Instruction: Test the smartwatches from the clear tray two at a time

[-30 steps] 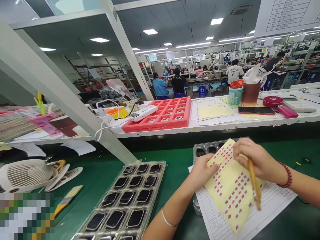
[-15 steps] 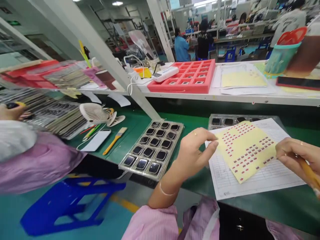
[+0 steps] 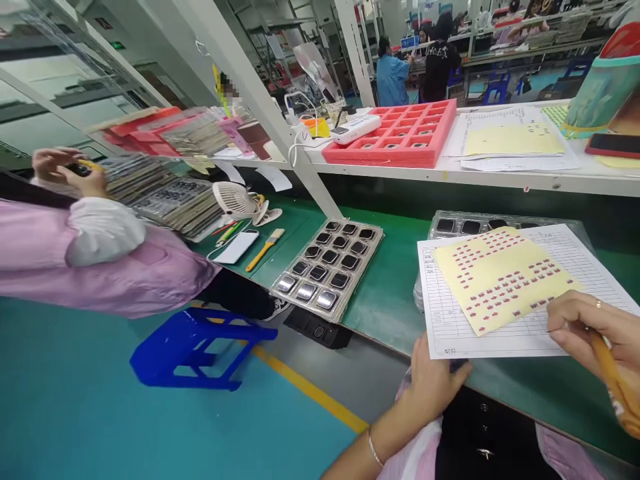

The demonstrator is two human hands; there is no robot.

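Yellow sticker sheet (image 3: 500, 287) dotted with small red labels, lying on a printed form (image 3: 450, 320).
My right hand (image 3: 595, 327) pinches a yellow stick (image 3: 607, 380) just beside the sheet, over the form; my left hand (image 3: 433, 387), fingers spread, sits just below the form's near edge. Under the form: green bench mat (image 3: 385, 287) and a clear tray (image 3: 470, 227).
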